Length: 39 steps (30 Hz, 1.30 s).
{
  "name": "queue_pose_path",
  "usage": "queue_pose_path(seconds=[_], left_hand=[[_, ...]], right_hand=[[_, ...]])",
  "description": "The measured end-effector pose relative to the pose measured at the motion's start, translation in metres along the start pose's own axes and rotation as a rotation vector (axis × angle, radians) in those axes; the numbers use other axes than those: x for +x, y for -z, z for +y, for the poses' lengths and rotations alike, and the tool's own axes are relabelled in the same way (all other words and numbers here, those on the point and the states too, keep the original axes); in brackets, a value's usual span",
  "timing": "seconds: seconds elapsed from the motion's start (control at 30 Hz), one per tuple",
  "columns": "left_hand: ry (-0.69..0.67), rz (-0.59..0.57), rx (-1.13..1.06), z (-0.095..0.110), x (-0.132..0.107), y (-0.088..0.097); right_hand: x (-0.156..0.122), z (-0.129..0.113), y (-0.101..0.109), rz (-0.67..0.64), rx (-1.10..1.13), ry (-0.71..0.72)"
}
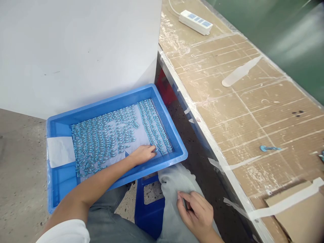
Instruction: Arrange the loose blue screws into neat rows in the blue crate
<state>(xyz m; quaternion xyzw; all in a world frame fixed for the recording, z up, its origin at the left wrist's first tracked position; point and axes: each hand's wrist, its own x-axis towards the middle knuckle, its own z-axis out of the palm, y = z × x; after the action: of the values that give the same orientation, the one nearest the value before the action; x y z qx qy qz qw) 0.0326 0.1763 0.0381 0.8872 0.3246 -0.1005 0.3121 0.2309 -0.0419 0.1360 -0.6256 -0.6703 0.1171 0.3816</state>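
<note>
A blue plastic tray [168,114] holds many small, slim, light-blue and silvery pieces [95,138], laid in rows on a pale sheet [141,135]. They are too small for me to tell their kind. My left hand [143,154] reaches into the tray at its near right side. Its fingers are pressed together beside the right-hand rows [153,126], and whatever they pinch is hidden. Above my grey-trousered knee [174,182] hangs my right hand [196,212], outside the tray. Thumb and index finger meet at the tips, the other fingers curl in, and nothing can be made out between them.
A white paper [61,152] lies at the tray's left end. Below stands a dark blue stool [149,212]. To the right runs a cardboard-covered table [240,111] with a power strip [195,22], a small blue item [270,148] and loose tape at its edge. A white panel [76,50] rises behind.
</note>
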Motion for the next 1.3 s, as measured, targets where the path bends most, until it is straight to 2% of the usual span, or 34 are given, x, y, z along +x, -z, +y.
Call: queue_pose_path(seconds=[0.4, 0.63, 1.03, 1.17, 1.3], left_hand=[[0.048, 0.002, -0.066, 0.009, 0.001, 0.013], [0.083, 0.062, -0.051, 0.002, -0.002, 0.021], [-0.078, 0.012, 0.183, -0.006, -0.003, 0.018], [-0.097, 0.017, 0.102, -0.003, -0.005, 0.017], [-0.001, -0.005, 0.000, 0.002, -0.001, 0.017]], right_hand=[[0.000, 0.001, 0.001, 0.001, -0.006, 0.003], [-0.002, 0.003, 0.000, -0.008, 0.000, 0.005], [-0.004, 0.003, 0.000, -0.006, -0.003, -0.005], [-0.005, 0.003, 0.000, -0.008, -0.004, -0.010], [-0.007, 0.004, -0.001, -0.013, 0.004, -0.021]])
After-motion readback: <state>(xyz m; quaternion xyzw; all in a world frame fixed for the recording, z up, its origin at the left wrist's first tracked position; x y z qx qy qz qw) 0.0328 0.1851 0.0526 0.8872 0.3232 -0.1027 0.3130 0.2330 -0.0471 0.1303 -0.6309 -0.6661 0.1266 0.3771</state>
